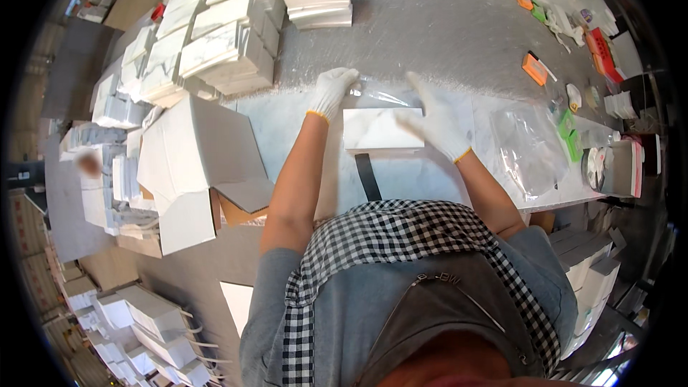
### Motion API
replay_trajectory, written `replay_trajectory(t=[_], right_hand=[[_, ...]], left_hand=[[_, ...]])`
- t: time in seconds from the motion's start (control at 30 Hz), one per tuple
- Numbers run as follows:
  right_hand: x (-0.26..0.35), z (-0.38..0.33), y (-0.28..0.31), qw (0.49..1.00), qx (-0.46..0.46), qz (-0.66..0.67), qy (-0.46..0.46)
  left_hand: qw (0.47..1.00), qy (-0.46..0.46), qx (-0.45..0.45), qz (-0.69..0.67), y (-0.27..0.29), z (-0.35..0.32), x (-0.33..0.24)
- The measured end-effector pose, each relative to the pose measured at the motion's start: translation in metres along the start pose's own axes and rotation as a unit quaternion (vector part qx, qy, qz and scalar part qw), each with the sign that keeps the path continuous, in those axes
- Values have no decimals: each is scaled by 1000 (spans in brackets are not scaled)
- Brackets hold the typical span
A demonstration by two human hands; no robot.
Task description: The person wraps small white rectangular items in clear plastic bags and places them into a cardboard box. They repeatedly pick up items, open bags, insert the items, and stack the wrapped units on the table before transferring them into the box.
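A short stack of white marble-look tiles (376, 127) lies before me on the pale work surface. Clear plastic film (387, 93) stretches just beyond its far edge. In a white knit glove, my left hand (333, 92) pinches the film's left end, up and left of the tiles. My right hand (438, 123), gloved too, is at the stack's right side with fingers apart; the thumb side reaches over the top tile, and I cannot tell whether it touches. Under the stack's near edge runs a black strip (368, 176) toward my checked apron.
An open white cardboard box (193, 158) stands to the left. Tall tile stacks (229, 43) fill the far left. A clear plastic bag (527, 150) lies at right, near a green tool (569, 135) and an orange tool (534, 69). More boxes (154, 322) sit lower left.
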State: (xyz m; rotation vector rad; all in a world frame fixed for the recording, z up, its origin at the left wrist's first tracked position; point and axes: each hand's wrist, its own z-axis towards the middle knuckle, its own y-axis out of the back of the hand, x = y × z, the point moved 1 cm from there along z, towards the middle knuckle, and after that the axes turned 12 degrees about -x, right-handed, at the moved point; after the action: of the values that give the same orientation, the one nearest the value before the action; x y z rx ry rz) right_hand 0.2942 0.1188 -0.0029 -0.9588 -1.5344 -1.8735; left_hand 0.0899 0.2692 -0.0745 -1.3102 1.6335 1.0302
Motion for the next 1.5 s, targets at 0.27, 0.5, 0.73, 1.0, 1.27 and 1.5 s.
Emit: replay_trajectory(t=[0.27, 0.5, 0.73, 1.0, 1.27, 1.5], right_hand=[[-75, 18, -20, 880, 33, 373, -294], [-49, 38, -20, 902, 72, 383, -187], [-10, 5, 25, 955, 56, 280, -77], [-15, -61, 21, 984, 3, 0, 178], [-30, -66, 17, 981, 7, 81, 178], [-20, -66, 21, 976, 21, 6, 217]], left_hand=[[976, -21, 88, -200, 3, -40, -38], [968, -99, 114, -199, 15, -60, -42], [989, -117, 84, 16, 36, -104, -47], [819, -440, 178, 323, 57, -150, -49], [700, -535, 19, 473, 17, -147, -59], [643, -565, 6, 517, 7, -138, -34]])
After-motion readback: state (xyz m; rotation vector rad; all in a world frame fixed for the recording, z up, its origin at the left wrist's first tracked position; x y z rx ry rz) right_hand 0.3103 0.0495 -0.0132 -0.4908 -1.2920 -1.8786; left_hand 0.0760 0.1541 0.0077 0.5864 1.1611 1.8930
